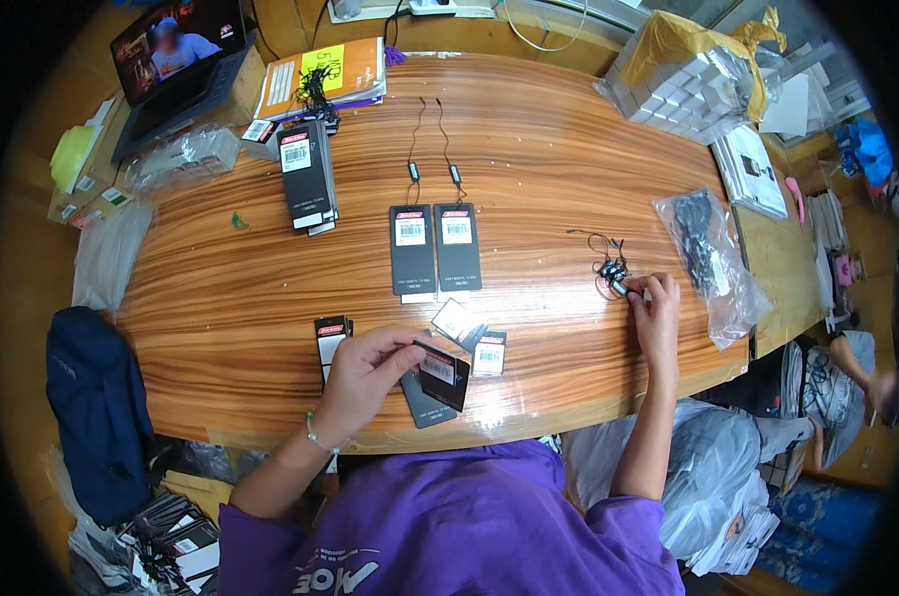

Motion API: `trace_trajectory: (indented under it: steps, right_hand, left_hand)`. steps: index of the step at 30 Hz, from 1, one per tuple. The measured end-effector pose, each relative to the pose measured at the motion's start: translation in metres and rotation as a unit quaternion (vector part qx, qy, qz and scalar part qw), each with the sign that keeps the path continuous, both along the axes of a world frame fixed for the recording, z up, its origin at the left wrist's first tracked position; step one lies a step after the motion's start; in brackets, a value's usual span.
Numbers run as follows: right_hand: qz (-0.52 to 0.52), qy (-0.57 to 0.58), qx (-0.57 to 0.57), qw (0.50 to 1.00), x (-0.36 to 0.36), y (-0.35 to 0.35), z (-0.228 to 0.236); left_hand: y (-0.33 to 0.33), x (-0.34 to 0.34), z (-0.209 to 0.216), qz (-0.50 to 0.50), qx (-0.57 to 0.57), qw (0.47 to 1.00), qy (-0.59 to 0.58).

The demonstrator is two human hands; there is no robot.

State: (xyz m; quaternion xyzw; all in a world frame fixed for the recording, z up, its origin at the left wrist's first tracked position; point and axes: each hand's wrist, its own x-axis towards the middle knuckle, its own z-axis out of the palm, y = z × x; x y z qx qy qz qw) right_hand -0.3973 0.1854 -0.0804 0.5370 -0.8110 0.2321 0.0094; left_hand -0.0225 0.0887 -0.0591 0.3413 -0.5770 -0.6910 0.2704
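My left hand (363, 379) pinches a black hang tag (442, 377) with a white label, tilted above the table's near edge. Under it lies another dark tag (421, 405). Small white-labelled cards (488, 353) lie just to its right, and a stack of black tags (327, 343) sits left of the hand. My right hand (658, 303) has its fingertips closed on a hang-tag string at the edge of a small tangled pile of black strings (611, 266). Farther back, two strung tags (413, 260) (458, 260) lie side by side, their cords stretched away from me.
A tall stack of strung tags (308, 189) stands at the back left, near notebooks (360, 74) and a laptop (176, 60). On the right lie a clear plastic bag (712, 263) with black contents, white packets (750, 171) and a bag of white boxes (683, 84).
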Motion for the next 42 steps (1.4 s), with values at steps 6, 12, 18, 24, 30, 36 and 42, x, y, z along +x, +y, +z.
trace_trajectory:
  steps: [6,12,18,24,30,36,42]
  right_hand:
    - [0.066,-0.379,-0.266,0.884,0.011,-0.033,0.048]
    - [0.213,-0.389,-0.143,0.885,0.097,-0.074,0.140]
    - [0.478,-0.314,0.003,0.820,0.192,-0.123,0.149]
    - [0.442,-0.654,0.073,0.609,0.212,-0.157,0.138]
    - [0.481,-0.783,-0.040,0.394,0.199,-0.170,0.117]
    - [0.433,-0.672,-0.127,0.588,0.206,-0.165,0.121]
    - [0.355,-0.431,-0.247,0.792,0.216,-0.162,0.115]
  left_hand:
    - [-0.026,-0.006,0.040,-0.003,-0.056,0.997,0.052]
    - [-0.034,0.000,0.083,0.010,-0.146,0.988,0.040]
    - [-0.041,0.019,0.092,0.026,-0.321,0.947,-0.008]
    - [-0.052,0.043,0.096,0.035,-0.260,0.964,-0.049]
    - [-0.060,0.048,0.089,0.059,-0.185,0.980,-0.040]
    - [-0.063,0.045,0.071,0.069,-0.115,0.991,0.027]
    - [-0.064,0.044,0.068,0.082,-0.104,0.991,0.029]
